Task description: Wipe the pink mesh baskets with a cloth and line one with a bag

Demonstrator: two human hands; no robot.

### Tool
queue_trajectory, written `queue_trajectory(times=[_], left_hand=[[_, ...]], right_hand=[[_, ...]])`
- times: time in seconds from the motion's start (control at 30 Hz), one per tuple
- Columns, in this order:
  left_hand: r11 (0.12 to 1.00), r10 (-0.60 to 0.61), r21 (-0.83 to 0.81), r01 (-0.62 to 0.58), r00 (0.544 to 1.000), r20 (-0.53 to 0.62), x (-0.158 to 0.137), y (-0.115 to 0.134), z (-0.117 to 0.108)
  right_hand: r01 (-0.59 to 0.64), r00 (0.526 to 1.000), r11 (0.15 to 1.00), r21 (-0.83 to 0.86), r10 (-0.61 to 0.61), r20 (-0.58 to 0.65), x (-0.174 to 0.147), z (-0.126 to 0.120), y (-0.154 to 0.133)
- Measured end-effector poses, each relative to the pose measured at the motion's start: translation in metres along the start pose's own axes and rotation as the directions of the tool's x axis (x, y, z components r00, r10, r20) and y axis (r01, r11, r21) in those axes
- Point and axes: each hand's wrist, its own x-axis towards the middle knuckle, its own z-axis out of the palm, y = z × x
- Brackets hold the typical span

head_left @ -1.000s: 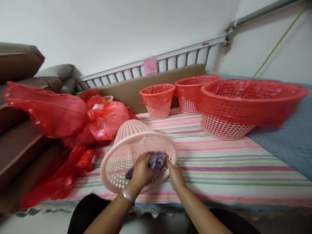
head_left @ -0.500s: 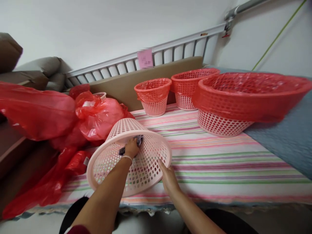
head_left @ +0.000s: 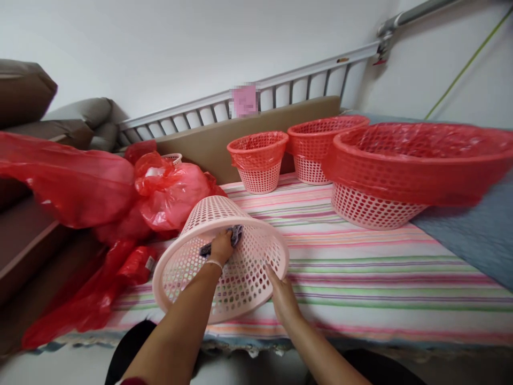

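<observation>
A pink perforated plastic basket [head_left: 244, 283] lies tipped on its side on the striped cloth [head_left: 360, 278], its mouth facing me. Inside it, my left hand [head_left: 222, 246] is closed on a dark grey-purple cloth [head_left: 236, 234], against the inner wall. My right hand [head_left: 281, 289] grips the basket's rim at the right, thumb on the inner side and the other fingers mostly hidden behind. Just behind the basket, to the left, rest bulging red plastic bags [head_left: 172, 187].
Three baskets lined with red plastic stand upright: a small one [head_left: 259, 160], a middle one [head_left: 312, 168] and a large one [head_left: 372, 208] at right. Loose red plastic [head_left: 80, 294] spreads at left. A radiator [head_left: 196, 117] runs along the wall behind a brown board [head_left: 208, 147].
The whole view has shifted slightly, so everything sits a little farther right. My left hand stays inside the basket with the cloth, and my right hand keeps its hold on the rim.
</observation>
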Motion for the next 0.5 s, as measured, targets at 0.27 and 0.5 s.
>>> queue_trajectory(times=[0.27,0.5], left_hand=[[1.000,0.021,-0.010,-0.021,1.000,-0.011,-0.009,0.003,-0.003],[0.999,0.037,-0.007,-0.037,0.999,-0.018,-0.019,0.005,-0.002]], right_hand=[[0.004,1.000,1.000,0.014,-0.005,0.031,0.002,-0.001,0.004],[0.023,0.999,0.999,0.025,-0.024,0.034,0.001,-0.001,0.002]])
